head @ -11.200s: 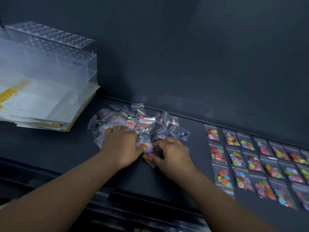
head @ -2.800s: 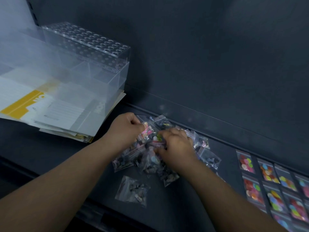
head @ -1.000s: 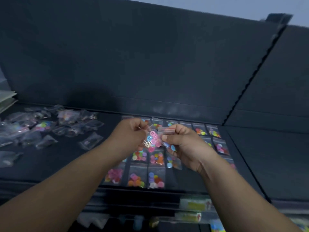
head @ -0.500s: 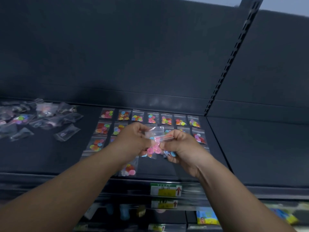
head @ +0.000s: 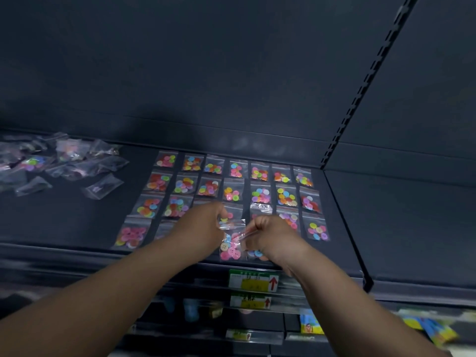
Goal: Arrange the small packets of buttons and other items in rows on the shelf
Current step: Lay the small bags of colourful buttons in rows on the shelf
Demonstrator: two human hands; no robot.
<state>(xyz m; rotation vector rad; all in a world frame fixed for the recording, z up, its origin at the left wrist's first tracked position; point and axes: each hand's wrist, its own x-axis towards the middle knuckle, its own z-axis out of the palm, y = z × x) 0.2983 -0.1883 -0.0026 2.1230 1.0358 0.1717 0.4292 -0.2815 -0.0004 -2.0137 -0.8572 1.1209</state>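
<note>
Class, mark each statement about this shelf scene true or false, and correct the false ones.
1. The left hand and the right hand both pinch the clear plastic packet of pink and blue buttons. True.
2. The loose pile of clear packets lies to the right of the neat rows of button packets. False: the pile lies to their left.
3. The shelf is white. False: the flat metal shelf is dark grey.
4. A green and yellow paper label with a red arrow sits on the shelf edge below the hands. True.
</note>
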